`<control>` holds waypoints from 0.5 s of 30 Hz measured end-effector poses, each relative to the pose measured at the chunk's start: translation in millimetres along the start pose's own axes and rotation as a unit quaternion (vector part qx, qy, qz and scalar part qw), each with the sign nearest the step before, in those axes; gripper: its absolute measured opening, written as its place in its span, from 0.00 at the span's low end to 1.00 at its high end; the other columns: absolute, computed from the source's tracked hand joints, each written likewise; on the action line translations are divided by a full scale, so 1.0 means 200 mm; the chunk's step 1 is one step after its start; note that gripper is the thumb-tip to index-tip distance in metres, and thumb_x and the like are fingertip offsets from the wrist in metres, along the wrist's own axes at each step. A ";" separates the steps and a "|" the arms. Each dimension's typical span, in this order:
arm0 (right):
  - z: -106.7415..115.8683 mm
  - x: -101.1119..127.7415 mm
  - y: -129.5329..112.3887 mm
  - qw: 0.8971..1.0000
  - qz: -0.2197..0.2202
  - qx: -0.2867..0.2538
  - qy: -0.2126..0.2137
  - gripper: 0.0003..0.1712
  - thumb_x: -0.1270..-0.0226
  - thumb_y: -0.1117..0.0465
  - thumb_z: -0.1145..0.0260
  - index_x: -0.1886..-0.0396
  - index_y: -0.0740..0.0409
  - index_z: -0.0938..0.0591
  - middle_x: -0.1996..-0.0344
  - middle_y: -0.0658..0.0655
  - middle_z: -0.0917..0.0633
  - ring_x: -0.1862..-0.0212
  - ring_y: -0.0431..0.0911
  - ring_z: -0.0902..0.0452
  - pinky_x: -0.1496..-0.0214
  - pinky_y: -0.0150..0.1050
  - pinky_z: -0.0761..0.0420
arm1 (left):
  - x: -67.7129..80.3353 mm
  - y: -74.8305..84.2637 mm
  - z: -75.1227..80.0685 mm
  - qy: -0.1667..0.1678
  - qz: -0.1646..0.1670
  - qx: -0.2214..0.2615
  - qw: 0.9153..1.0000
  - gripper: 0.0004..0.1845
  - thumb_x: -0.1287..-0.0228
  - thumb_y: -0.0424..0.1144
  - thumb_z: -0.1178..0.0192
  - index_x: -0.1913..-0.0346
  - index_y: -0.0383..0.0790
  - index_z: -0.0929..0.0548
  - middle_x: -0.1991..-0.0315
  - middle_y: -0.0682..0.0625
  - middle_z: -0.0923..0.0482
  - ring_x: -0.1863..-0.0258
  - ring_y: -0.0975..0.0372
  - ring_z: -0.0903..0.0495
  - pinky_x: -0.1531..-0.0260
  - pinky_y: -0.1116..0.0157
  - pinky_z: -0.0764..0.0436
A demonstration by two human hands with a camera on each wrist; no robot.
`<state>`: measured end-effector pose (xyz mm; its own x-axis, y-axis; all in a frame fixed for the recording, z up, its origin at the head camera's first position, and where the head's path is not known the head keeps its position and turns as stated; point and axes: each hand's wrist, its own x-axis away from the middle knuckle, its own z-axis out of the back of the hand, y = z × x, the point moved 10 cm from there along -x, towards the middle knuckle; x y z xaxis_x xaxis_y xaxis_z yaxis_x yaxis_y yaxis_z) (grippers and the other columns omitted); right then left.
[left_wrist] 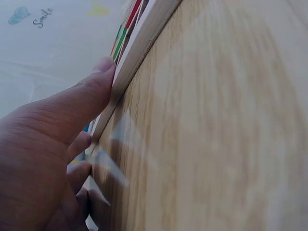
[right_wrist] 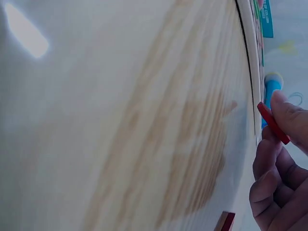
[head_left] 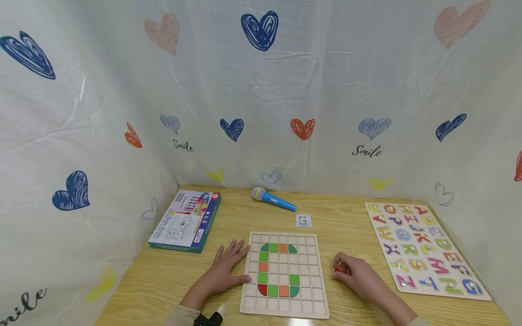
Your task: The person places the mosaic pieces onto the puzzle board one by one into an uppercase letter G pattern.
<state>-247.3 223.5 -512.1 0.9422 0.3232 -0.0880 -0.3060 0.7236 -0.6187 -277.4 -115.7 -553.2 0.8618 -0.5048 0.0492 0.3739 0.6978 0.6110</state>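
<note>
A wooden grid board point(head_left: 277, 307) lies flat, with green, orange and red tiles set in its cells in a G-like outline. One dark red tile point(head_left: 263, 289) fills the lower left corner of that outline. My left hand point(head_left: 224, 268) rests at the board's left edge, fingers spread, its thumb point(left_wrist: 91, 94) touching the rim. Right of the board, just above the table, my right hand point(head_left: 359, 276) pinches a small red tile point(right_wrist: 273, 123) between thumb and fingers. Another red piece point(right_wrist: 224, 222) shows at the bottom of the right wrist view.
A boxed game point(head_left: 185, 222) lies at the back left. Behind the board are a blue toy microphone point(head_left: 277, 200) and a small pattern card point(head_left: 303, 220). An alphabet puzzle board point(head_left: 428, 253) lies on the right. A heart-printed curtain point(head_left: 285, 90) encloses the wooden table point(head_left: 134, 290).
</note>
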 end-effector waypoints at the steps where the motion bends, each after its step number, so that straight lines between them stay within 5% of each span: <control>1: 0.00 -0.01 0.00 1.000 -0.004 -0.004 0.002 0.10 0.34 0.56 0.27 0.63 0.46 0.22 0.75 0.38 0.23 0.72 0.30 0.30 0.70 0.29 0.27 | 0.00 0.00 0.00 0.000 -0.001 -0.001 1.000 0.49 0.37 0.66 0.37 0.20 0.46 0.39 0.18 0.44 0.52 0.19 0.43 0.59 0.25 0.38 0.69; 15: -0.09 -0.09 -0.06 0.993 -0.035 -0.108 -0.034 0.06 0.32 0.60 0.29 0.58 0.54 0.15 0.64 0.44 0.14 0.63 0.34 0.20 0.61 0.31 0.17 | 0.01 0.01 0.00 0.002 -0.006 -0.001 1.000 0.48 0.37 0.65 0.37 0.20 0.45 0.39 0.18 0.43 0.52 0.19 0.43 0.59 0.25 0.38 0.69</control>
<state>-258.5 197.4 -516.5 0.9465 0.3226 0.0093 -0.1968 0.5998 -0.7756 -275.5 -115.4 -551.3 0.8590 -0.5105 0.0391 0.3843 0.6935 0.6094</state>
